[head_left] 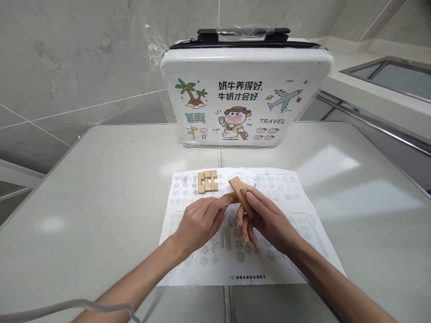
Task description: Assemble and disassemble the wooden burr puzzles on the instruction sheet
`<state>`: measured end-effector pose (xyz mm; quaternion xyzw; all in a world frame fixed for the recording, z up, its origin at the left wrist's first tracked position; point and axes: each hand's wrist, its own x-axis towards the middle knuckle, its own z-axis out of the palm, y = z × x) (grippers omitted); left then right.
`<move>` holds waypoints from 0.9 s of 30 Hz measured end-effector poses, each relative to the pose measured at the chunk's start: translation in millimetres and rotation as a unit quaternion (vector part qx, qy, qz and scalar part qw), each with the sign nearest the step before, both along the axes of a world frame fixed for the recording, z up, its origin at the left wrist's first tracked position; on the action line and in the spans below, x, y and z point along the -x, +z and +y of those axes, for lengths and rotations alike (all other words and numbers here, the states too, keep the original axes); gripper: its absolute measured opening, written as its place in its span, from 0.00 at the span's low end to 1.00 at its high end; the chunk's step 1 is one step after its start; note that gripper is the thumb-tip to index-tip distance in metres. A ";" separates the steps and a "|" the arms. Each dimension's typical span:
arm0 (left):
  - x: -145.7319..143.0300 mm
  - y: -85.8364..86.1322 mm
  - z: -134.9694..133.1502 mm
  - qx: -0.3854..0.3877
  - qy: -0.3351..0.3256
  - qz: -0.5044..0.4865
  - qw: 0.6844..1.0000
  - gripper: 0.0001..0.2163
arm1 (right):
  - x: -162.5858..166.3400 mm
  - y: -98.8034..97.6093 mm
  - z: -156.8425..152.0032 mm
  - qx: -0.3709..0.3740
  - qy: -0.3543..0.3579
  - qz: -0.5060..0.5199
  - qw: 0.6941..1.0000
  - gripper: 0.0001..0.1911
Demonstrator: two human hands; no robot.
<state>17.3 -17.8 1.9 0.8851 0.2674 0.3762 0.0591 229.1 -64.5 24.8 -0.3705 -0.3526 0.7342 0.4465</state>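
Over the middle of a printed paper sheet (269,264) on a pale table (101,188), both forearms reach in from the lower edge and meet. The right hand (266,220) is turned palm inward, thumb laid along the top of a wooden block (239,190) and fingers curled beneath it, so the block is pinched and held tilted, its far end raised away from the person. The left hand (198,222) lies knuckles up, its fingertips closed on the near lower end of the same block, where a second wooden part seems to sit, though that is too hidden to tell. Just beyond the left hand, a set of notched wooden pieces (208,181) rests side by side on the sheet's far edge, apart from both hands. Behind stands a white illustrated case (245,96), upright against the wall.
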 end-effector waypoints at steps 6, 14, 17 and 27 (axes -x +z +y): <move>0.7 -0.7 0.9 0.021 0.021 -0.025 0.999 0.13 | -1.9 -2.8 -0.5 -0.022 -0.006 -0.021 1.000 0.35; 0.6 -1.4 -1.5 0.033 0.019 -0.034 0.999 0.12 | -3.4 -4.3 -1.3 -0.013 0.032 -0.028 0.999 0.42; 0.7 -2.4 -2.3 0.042 0.012 -0.032 0.999 0.13 | -3.5 -4.4 -1.0 -0.004 0.045 -0.004 0.999 0.40; 1.3 -6.4 -2.3 0.061 0.018 -0.027 0.998 0.13 | 0.2 -5.8 -0.6 0.008 0.029 -0.004 1.000 0.37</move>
